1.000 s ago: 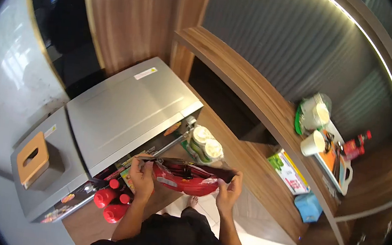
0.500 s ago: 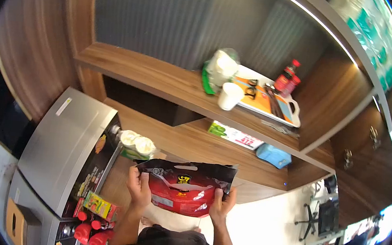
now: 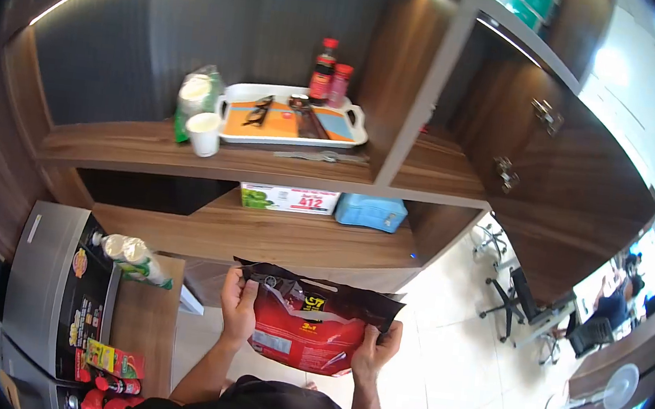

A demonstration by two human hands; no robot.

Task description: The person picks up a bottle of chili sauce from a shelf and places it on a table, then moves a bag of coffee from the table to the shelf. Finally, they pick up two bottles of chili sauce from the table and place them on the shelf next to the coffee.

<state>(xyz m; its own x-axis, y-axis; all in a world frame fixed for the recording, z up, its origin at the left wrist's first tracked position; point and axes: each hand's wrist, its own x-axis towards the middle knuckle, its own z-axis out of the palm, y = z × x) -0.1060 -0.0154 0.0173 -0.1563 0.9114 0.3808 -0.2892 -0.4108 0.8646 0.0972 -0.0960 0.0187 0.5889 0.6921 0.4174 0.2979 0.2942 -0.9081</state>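
Observation:
A red and black G7 3in1 coffee bag (image 3: 306, 332) is held up in front of my body, its cut-out handle slot along the upper edge. My left hand (image 3: 238, 307) grips the bag's left side, thumb on the front face. On the opposite side, my right hand (image 3: 375, 353) pinches the right edge, also with the thumb in front. The fingers behind the bag are hidden. Beyond the bag's top edge runs the lower wooden shelf (image 3: 276, 235), apart from it.
On the upper shelf stand a white tray (image 3: 270, 139) with bottles and utensils, a paper cup (image 3: 204, 135) and bagged cups (image 3: 198, 95). Below are a white box (image 3: 290, 200) and a blue pouch (image 3: 371, 212). A silver fridge (image 3: 44, 278) is left; an open cabinet door (image 3: 576, 191) is right.
My view has swung to the right, so the shelves now appear further left and more level. The coffee bag stays between both hands, with its right end tilted slightly lower.

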